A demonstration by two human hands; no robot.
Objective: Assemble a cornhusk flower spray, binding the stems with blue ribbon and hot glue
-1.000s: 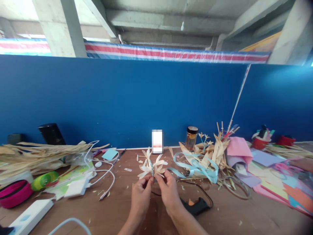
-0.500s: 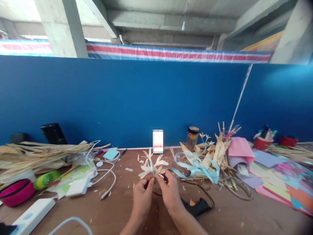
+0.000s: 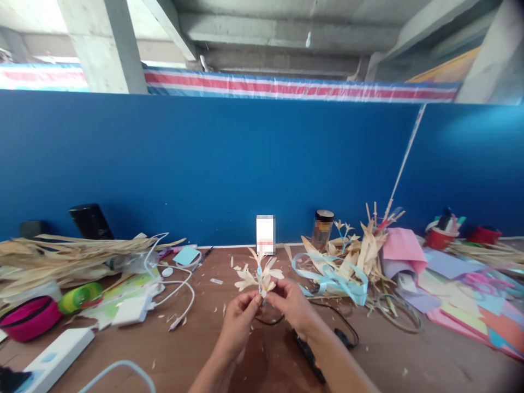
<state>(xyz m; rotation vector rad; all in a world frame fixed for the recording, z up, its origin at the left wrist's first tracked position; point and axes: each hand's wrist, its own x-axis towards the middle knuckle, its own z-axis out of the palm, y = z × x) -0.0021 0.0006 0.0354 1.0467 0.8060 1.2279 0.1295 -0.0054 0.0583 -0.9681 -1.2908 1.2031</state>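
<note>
Cream flower bunch point(image 3: 267, 285), just one: I see my left hand point(image 3: 240, 315) and right hand point(image 3: 292, 307) pinching its bottom. Two arms point(image 3: 341, 357) reach forward, thumbs point(image 3: 251, 309) close.

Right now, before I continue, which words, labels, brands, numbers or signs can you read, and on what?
No text is readable.
White upright panel: reddish band, pixelated, unreadable.
Dark-lidded jar: partly pixelated, no label readable.
Small white slip: any print too small to read.

Black-lidded jar point(image 3: 323, 234) before a blue partition point(image 3: 254, 158), magenta pouch point(image 3: 30, 321) near white power strip point(image 3: 61, 355)
</note>
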